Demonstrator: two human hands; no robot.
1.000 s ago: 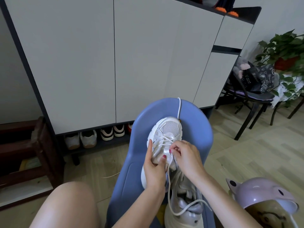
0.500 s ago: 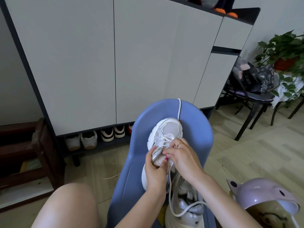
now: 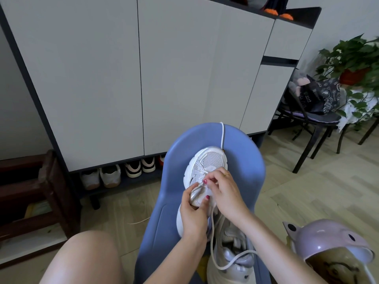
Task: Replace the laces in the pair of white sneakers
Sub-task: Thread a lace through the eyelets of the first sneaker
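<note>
A white sneaker lies toe-away on a blue plastic chair. My left hand grips its side and tongue near the middle. My right hand pinches the white lace at the eyelets over the tongue. One lace end runs from the toe over the chair's far edge; another loops down across the second sneaker, greyish-white, which stands at the chair's near end below my wrists.
A tall grey shoe cabinet stands behind the chair, with several shoes in its bottom gap. My bare knee is at the lower left, a lilac helmet at the lower right. A dark chair with a bag and plants stands right; a wooden stool left.
My right hand has slid a little toward the toe along the lacing, its fingers pinching the lace higher up. My left hand keeps its grip on the sneaker.
</note>
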